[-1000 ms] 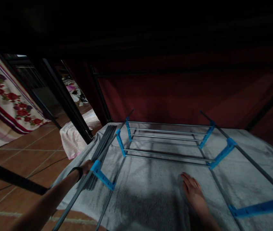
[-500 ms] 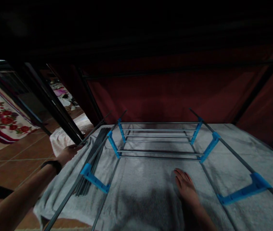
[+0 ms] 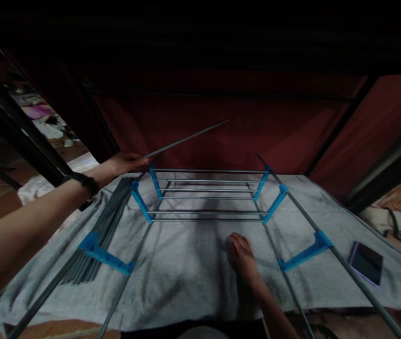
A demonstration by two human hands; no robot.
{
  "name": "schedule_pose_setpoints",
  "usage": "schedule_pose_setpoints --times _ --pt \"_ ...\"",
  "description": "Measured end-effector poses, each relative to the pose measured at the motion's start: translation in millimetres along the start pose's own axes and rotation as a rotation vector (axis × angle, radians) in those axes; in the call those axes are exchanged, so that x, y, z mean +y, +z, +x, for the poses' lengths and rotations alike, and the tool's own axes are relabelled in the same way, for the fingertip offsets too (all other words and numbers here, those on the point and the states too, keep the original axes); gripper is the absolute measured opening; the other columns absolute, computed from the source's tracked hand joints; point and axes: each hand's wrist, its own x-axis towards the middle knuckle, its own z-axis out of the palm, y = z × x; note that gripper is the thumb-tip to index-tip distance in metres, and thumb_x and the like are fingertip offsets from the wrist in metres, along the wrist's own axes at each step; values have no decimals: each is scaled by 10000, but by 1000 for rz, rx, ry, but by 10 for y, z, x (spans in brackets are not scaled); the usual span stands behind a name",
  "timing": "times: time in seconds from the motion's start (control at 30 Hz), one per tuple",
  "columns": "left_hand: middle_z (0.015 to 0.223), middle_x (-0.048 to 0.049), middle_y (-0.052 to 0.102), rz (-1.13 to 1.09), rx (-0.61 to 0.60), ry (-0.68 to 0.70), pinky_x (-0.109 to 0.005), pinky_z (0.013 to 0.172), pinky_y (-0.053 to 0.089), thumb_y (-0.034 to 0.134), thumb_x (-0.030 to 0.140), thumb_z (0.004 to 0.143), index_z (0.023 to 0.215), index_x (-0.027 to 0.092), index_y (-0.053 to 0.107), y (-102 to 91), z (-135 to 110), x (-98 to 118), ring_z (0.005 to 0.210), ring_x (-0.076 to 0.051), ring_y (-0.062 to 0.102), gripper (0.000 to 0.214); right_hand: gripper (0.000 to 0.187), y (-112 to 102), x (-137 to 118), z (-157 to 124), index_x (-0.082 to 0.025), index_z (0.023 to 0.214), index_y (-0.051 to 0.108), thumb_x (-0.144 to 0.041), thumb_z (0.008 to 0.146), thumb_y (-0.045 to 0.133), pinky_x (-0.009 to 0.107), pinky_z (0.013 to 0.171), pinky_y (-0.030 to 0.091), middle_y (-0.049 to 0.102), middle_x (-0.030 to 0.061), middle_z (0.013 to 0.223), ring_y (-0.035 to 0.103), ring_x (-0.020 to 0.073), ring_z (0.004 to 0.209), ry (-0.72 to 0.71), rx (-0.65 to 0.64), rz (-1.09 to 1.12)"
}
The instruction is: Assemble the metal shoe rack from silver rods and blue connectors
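Note:
My left hand (image 3: 126, 162) is closed around the near end of a thin grey rod (image 3: 186, 137). The rod is lifted and slants up to the right, above the far left corner of a rack frame (image 3: 207, 190) made of grey rods and blue plastic connectors. The frame lies flat on a grey towel (image 3: 186, 273). Just below my left hand a bundle of several loose grey rods (image 3: 106, 221) lies on the towel, beside the frame's left rail. A bare foot (image 3: 242, 254) rests flat on the towel inside the frame. My right hand is out of view.
A dark phone (image 3: 364, 261) lies on the towel at the right. Dark red fabric (image 3: 221, 127) hangs behind the frame. Black poles (image 3: 16, 136) slant at the left over a tiled floor. A bag with a strap (image 3: 394, 221) lies at the far right.
My left hand has picked one rod out of the bundle and lifted it up and to the right. The view has turned right, bringing the phone into sight. The foot stays put.

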Motion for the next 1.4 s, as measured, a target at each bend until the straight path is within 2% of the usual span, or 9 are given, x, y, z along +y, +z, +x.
schedule_pose_setpoints --times 0.1,0.2,0.37,0.57,0.77,0.87,1.03,1.2,1.4 --pt "696 35 541 4 -127 36 -243 741 353 567 533 1030 1118 -7 675 308 249 379 726 -82 442 557 403 -51 -54 30 -259 1343 655 -190 1026 416 535 1159 458 691 91 1349 620 264 1277 29 -14 21" --pt "690 30 512 70 -114 80 -251 719 324 522 363 1058 1095 -29 667 638 386 743 671 -75 438 420 411 -85 -93 51 -259 1334 662 -165 1017 419 531 1168 448 695 87 1340 623 257 1271 47 -36 15" --pt "881 -54 706 139 112 121 -274 701 362 573 579 957 1040 158 740 1240 143 1033 798 -191 598 461 412 -68 -76 46 -241 1338 658 -160 1019 411 529 1168 445 685 95 1367 617 256 1276 58 -41 20" --pt "948 -65 767 -13 83 115 -278 698 403 500 654 938 1061 213 759 1932 -613 535 880 -237 667 526 399 -28 -34 43 -234 1317 675 -170 1012 426 522 1184 426 688 98 1368 617 256 1277 77 -50 8" --pt "846 -52 746 53 26 21 -291 668 412 491 631 951 991 218 741 2329 -1330 -168 773 -230 669 484 387 -39 -2 29 -249 1299 691 -219 1013 432 540 1171 443 694 101 1352 618 264 1279 93 -22 109" --pt "934 -74 769 87 17 48 -320 753 462 512 614 956 967 224 736 2441 -1579 -424 847 -252 691 451 369 -33 72 38 -221 1256 709 -304 1008 449 559 1148 460 711 126 1316 636 282 1245 187 -8 240" --pt "993 -87 766 138 3 99 -360 862 478 533 560 993 965 221 729 2505 -1830 -685 916 -254 694 393 419 -119 196 100 -198 1188 724 -493 921 595 526 1103 507 740 134 1238 674 282 1163 528 81 557" --pt "984 -77 743 226 -82 187 -367 876 434 541 488 1030 968 199 713 2525 -1943 -749 923 -233 675 342 490 -290 249 138 -224 1159 697 -472 749 803 471 1122 511 759 68 1152 706 233 1115 826 188 1001" --pt "953 -83 713 329 -112 291 -388 886 411 511 444 1051 990 186 709 2607 -1991 -764 905 -229 645 331 249 -418 329 87 -231 900 703 -350 713 815 485 1150 508 755 40 1012 732 214 1053 995 180 1319"
